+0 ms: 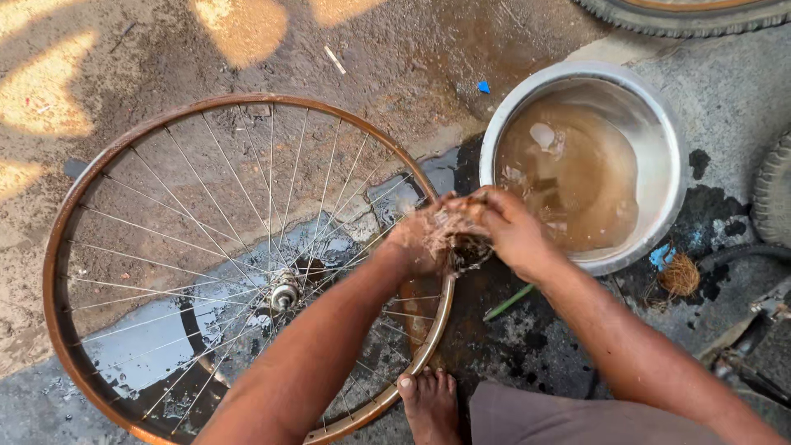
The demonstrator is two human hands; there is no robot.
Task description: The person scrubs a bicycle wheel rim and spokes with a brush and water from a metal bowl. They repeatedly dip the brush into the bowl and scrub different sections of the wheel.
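Rusty rim (62,214); both hands (461,231) clasped together, scrubbing its edge.

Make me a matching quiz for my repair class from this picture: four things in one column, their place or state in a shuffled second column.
1. bicycle wheel rim
2. metal basin
3. bare foot
4. green stick

a. holds murky brown water
b. lies flat on wet ground, rusty brown
c. on dark ground below the hands
d. beside the rim's lower edge

Pairs: 1-b, 2-a, 3-d, 4-c
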